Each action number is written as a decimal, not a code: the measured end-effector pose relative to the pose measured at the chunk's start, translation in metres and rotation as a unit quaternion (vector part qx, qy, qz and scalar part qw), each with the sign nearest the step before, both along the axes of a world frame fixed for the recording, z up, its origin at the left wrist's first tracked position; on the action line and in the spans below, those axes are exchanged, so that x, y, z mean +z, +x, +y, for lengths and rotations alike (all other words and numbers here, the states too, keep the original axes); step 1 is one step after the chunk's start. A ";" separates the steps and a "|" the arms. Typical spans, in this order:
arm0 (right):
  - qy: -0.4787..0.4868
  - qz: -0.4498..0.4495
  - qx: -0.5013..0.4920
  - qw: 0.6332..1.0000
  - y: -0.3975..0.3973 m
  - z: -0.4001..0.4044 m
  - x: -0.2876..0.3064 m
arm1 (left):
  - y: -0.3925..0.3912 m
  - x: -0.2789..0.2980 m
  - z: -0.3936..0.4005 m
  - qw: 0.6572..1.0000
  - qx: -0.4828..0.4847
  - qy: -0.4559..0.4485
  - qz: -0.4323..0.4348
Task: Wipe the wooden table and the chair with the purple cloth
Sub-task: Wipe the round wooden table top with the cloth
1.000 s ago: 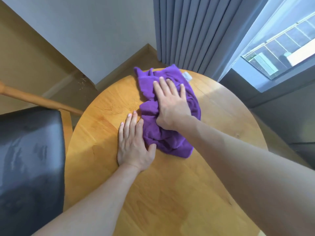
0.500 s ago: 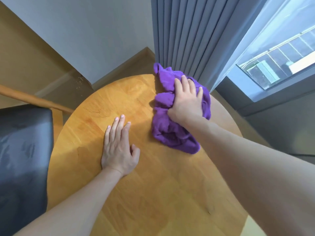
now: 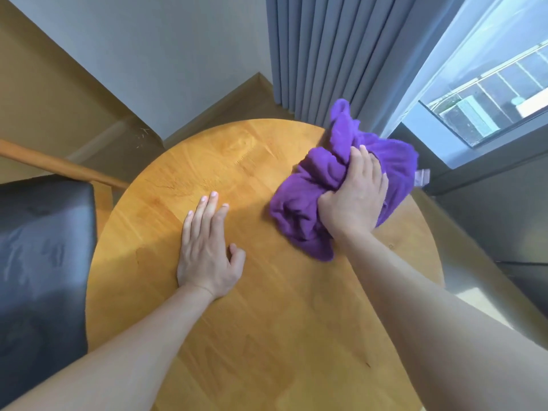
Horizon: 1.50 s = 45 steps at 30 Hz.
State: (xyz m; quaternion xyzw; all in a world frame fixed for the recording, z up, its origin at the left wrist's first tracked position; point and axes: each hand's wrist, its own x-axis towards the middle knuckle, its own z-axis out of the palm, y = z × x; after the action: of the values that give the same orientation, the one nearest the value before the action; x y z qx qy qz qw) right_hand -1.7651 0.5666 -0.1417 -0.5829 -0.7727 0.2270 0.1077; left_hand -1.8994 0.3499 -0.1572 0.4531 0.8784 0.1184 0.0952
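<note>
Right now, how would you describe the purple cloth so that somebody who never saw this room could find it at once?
Look at the round wooden table that fills the middle of the view. At its far right edge, close to the grey curtain and the window, the right hand grips a bunched cloth. It is the only purple thing here, soft and crumpled, with a small white label at its right side.

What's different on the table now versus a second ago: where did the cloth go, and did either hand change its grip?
The right hand swept the purple cloth from beside the left hand toward the table's far right edge by the curtain. Its fingers, flat on the cloth earlier, now curl into it, bunching it up. The left hand stays flat on the wood, now apart from the cloth. The chair is untouched.
</note>
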 end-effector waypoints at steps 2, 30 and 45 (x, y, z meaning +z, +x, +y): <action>-0.023 -0.013 -0.079 0.997 -0.033 -0.018 0.002 | 0.000 -0.002 -0.002 1.000 -0.001 0.006 0.001; 0.043 -0.001 0.079 0.996 0.055 -0.032 -0.003 | -0.001 -0.004 -0.001 0.999 -0.022 -0.002 0.033; 0.053 -0.033 0.182 0.981 0.069 -0.042 -0.007 | -0.001 -0.007 -0.002 0.999 -0.012 0.003 0.041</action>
State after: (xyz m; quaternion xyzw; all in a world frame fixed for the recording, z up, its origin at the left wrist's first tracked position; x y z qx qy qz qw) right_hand -1.6961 0.5250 -0.1485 -0.4331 -0.8799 0.1824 0.0693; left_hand -1.9008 0.3481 -0.1644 0.4686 0.8755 0.1018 0.0593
